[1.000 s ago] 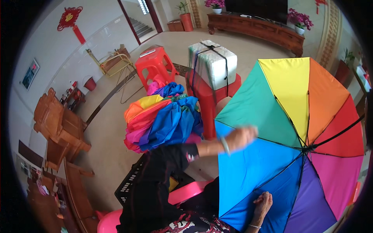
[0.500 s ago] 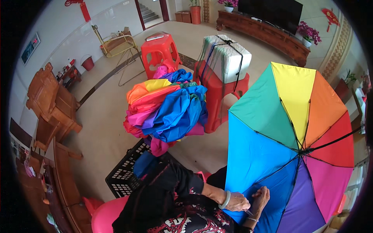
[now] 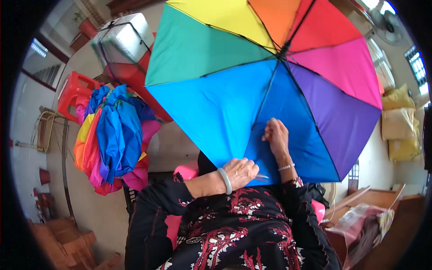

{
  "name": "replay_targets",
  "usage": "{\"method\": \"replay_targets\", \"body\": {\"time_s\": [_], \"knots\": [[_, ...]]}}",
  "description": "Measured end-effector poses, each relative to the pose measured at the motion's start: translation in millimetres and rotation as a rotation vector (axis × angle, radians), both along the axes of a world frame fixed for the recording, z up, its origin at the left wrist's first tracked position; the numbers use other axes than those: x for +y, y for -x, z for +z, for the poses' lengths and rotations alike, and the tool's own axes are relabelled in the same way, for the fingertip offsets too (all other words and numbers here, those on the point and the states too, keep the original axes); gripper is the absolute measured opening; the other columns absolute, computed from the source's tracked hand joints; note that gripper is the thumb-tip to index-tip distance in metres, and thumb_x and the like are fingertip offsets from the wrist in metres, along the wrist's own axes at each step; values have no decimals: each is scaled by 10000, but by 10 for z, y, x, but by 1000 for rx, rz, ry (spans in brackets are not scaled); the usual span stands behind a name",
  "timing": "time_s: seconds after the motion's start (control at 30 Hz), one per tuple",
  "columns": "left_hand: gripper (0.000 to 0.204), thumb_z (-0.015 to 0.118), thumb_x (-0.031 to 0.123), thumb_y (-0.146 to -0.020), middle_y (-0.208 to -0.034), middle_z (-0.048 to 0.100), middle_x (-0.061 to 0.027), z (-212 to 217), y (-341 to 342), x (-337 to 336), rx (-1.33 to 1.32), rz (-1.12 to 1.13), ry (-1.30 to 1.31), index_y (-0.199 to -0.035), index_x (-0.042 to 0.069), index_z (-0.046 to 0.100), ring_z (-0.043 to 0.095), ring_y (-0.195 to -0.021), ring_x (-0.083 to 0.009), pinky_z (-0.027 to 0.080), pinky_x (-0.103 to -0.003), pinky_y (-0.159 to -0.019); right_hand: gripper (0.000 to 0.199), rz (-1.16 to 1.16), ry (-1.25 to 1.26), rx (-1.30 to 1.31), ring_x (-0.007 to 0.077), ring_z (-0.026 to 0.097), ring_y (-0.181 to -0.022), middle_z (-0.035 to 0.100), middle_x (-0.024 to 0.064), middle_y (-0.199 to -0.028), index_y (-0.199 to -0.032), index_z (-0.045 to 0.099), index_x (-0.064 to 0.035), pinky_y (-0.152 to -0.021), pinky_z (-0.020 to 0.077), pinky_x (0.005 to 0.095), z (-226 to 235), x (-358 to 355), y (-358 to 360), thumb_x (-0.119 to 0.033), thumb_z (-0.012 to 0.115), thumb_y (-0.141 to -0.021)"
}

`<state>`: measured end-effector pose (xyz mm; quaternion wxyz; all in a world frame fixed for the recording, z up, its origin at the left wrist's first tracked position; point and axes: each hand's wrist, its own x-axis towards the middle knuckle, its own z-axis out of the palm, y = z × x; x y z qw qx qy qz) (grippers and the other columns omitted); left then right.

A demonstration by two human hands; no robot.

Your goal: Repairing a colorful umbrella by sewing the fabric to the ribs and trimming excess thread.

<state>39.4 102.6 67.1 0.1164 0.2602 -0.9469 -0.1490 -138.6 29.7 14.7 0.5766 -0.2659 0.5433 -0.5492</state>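
Observation:
A rainbow-coloured umbrella [image 3: 216,112] is spread open before me, its inner side with black ribs and black shaft [image 3: 297,31] facing me. My left hand [image 3: 240,172], with a pale bangle at the wrist, is closed at the lower edge of the light-blue panel. A small silver pointed tool [image 3: 262,177] sticks out from its fingers; its exact kind is too small to tell. Over the dark-blue panel, my right hand [image 3: 276,135] is raised with fingers pinched together, near the lower end of a rib. Whatever it pinches is too small to make out.
Left of the umbrella, a heap of folded rainbow fabric [image 3: 117,135] is bunched up. Behind it stand a red plastic stool [image 3: 76,94] and a white tied-up box [image 3: 130,38] on a red support. Yellow sacks [image 3: 400,126] and a wooden piece [image 3: 360,202] are at the right.
My view has turned right, so the umbrella now sits in the middle. My right hand has moved up and away from my left, which stays at the panel edge.

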Motion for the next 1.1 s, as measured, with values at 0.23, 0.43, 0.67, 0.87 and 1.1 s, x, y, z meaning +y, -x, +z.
{"method": "replay_targets", "body": {"time_s": [0.23,0.43,0.67,0.87,1.1], "knots": [[67,499,116,-767,-653,542,-82,-51,10,176,-136,28,61,-719,71,487,588,-633,-210,487,-331,-526,197,511,300,688,107,528,-467,560,49,-608,-774,570,-4,-397,428,240,-98,170,-210,-183,517,-837],[65,496,111,-764,-674,552,-104,-55,-37,115,-98,-6,127,-732,55,489,596,-649,-244,489,-351,-536,185,618,110,618,107,541,-479,575,53,-610,-769,579,-2,-401,439,238,106,173,-174,-168,521,-827],[53,512,85,-766,-694,564,-131,-9,-134,108,22,16,54,-769,35,496,592,-658,-304,481,-384,-551,183,672,85,655,109,544,-480,575,50,-609,-768,579,-6,-408,449,239,351,360,-62,-171,520,-820],[59,527,77,-788,-669,566,-120,36,-144,53,116,53,-71,-777,35,487,584,-642,-311,461,-402,-545,163,655,115,696,96,538,-513,566,32,-634,-772,576,-21,-433,444,231,403,375,-64,-167,522,-823],[103,520,118,-835,-670,573,-107,139,-150,-110,221,91,-215,-906,45,540,572,-572,-237,451,-345,-522,136,227,582,744,107,522,-505,572,49,-672,-846,591,-19,-473,442,224,1490,395,539,-138,523,-844]]}}
